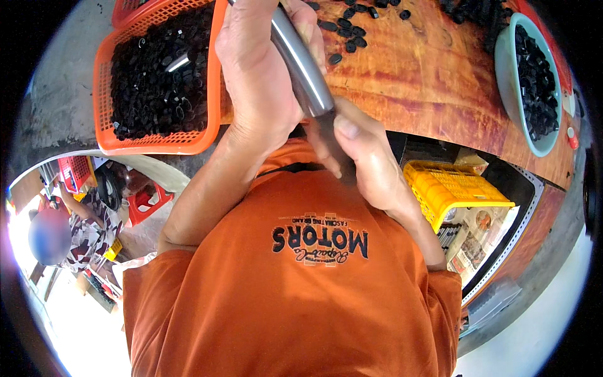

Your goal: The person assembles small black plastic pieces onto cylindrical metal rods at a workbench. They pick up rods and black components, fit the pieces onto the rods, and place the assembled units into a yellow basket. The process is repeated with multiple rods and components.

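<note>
A shiny metal rod (pixel 300 63) with a dark, handle-like lower end slants through the upper middle, close to my chest. Around its upper part my left hand (pixel 260 81) is closed, with some fingers showing on the rod's right side. Lower down, my right hand (pixel 372 151) grips the dark end, its thumb lying along it. The rod's top runs out of the picture, so the kind of tool cannot be told. Beyond my hands, small black pieces (pixel 349 31) lie scattered on the reddish wooden table (pixel 414 81).
An orange basket (pixel 217 94) of small black parts stands left. At the far right a pale blue bowl (pixel 507 81) holds more. A black heap (pixel 480 19) lies at the back. Below the tabletop sits a yellow crate (pixel 461 188). Another person (pixel 88 232) is at lower left.
</note>
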`<state>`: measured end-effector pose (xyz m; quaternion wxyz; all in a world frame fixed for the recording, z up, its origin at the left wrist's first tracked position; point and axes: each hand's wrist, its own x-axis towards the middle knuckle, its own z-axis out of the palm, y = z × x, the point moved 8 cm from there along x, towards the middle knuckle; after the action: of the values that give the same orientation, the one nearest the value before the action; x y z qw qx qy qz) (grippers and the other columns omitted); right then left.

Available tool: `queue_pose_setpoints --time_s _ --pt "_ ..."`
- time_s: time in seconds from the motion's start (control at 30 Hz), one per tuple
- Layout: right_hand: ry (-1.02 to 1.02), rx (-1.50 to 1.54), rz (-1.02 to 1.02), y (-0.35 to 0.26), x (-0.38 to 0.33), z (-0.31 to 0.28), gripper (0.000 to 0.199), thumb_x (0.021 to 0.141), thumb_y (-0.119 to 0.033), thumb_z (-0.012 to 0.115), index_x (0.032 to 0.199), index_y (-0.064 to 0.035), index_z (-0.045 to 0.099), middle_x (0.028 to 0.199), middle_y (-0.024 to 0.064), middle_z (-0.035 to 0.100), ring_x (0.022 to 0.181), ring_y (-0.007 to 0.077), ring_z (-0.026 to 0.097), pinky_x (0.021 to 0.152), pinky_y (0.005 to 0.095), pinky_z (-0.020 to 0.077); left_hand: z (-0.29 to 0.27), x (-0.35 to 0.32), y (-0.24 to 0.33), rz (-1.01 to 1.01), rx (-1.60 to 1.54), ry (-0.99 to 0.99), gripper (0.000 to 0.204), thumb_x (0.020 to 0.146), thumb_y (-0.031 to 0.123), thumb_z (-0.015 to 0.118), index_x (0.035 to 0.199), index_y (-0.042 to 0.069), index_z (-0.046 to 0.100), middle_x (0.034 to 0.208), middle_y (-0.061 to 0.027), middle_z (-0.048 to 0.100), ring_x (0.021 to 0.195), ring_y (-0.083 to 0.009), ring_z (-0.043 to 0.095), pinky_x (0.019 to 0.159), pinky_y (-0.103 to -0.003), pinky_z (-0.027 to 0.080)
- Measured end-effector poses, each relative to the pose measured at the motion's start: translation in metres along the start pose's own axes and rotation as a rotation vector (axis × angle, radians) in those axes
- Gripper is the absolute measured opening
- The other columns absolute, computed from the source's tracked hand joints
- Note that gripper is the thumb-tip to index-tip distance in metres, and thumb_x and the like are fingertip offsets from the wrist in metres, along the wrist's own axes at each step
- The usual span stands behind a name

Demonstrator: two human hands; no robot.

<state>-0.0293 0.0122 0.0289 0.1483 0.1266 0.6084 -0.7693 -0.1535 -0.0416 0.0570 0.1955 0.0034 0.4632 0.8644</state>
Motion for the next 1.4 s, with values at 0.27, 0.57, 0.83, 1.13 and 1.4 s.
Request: queue_pose_setpoints --time_s 0.27,0.57,0.83,1.13,1.4 --pt "0.037 -0.009 -0.099 0.002 -0.005 0.000 0.059 0.094 -0.053 0.036 0.109 0.0013 0.054 0.075 0.0024 0.049 0.058 0.0089 0.042 0.052 0.0225 0.0340 0.009 0.000 0.004 0.030 0.025 -0.091 0.035 0.097 0.045 0.046 0.084 0.012 0.047 0.061 -0.0019 0.048 0.045 -0.0114 0.047 0.040 -0.025 0.044" --pt "0.062 -0.007 -0.154 -0.001 -0.009 0.004 0.052 0.098 -0.048 0.033 0.106 0.0000 0.052 0.075 0.0017 0.047 0.059 0.0078 0.039 0.053 0.0225 0.0335 0.010 -0.007 0.003 -0.056 -0.012 -0.025 0.034 0.096 0.044 0.048 0.086 0.012 0.047 0.063 -0.0042 0.048 0.048 -0.0133 0.048 0.042 -0.025 0.044" --pt "0.060 -0.057 -0.169 -0.005 -0.009 0.003 0.046 0.097 -0.042 0.033 0.105 -0.0005 0.052 0.072 0.0017 0.047 0.059 0.0082 0.039 0.053 0.0232 0.0330 0.022 -0.014 0.014 -0.062 -0.061 0.019 0.033 0.097 0.043 0.048 0.086 0.011 0.047 0.064 -0.0038 0.048 0.050 -0.0128 0.047 0.043 -0.025 0.043" --pt "0.040 0.055 -0.122 -0.003 -0.010 0.008 0.067 0.094 -0.054 0.040 0.134 -0.0009 0.037 0.097 0.0079 0.052 0.075 0.0129 0.048 0.063 0.0259 0.0408 0.027 -0.019 0.028 -0.029 -0.033 0.086 0.036 0.094 0.047 0.049 0.084 0.013 0.046 0.060 -0.0027 0.046 0.046 -0.0106 0.045 0.041 -0.024 0.042" --pt "0.420 -0.162 -0.768 -0.023 -0.035 -0.024 0.091 0.090 -0.066 0.040 0.149 -0.0021 0.014 0.141 0.0216 0.036 0.119 0.0325 0.049 0.104 0.0427 0.0365 0.002 0.020 -0.018 -0.125 -0.220 -0.061 0.051 0.095 0.061 0.040 0.080 0.012 0.047 0.063 -0.0040 0.053 0.050 -0.0147 0.052 0.044 -0.029 0.044"
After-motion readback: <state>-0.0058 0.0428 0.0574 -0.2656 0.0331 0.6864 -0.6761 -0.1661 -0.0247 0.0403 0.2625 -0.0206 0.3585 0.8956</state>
